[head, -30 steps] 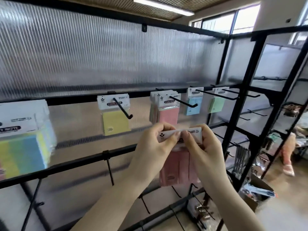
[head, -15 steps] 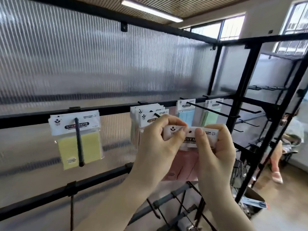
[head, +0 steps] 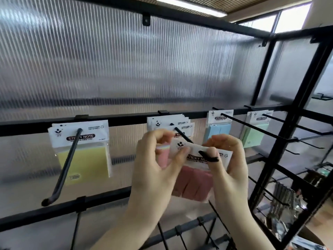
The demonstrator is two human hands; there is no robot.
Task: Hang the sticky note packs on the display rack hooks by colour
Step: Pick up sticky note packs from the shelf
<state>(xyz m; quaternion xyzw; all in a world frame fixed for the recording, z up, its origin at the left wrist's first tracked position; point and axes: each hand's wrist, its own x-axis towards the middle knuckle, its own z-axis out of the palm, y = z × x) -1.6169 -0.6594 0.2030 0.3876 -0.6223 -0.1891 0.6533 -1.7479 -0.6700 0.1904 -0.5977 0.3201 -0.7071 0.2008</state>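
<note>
Your left hand (head: 155,159) and right hand (head: 228,159) pinch the white header of the pink cellophane-wrapped sticky note pack (head: 194,179). Since a moment ago, the black wire hook (head: 209,156) tip has poked through its hole. Slide it back toward the hung pink packs (head: 169,123).

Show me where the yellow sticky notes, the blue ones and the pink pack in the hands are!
yellow sticky note pack (head: 84,164), head view, on the yellow pad.
blue sticky note pack (head: 219,129), head view, on the blue pad.
pink sticky note pack (head: 195,184), head view, on the pink pad below the fingers.

A shop: black display rack (head: 180,118) with hooks, hung sticky note packs (head: 81,148).
</note>
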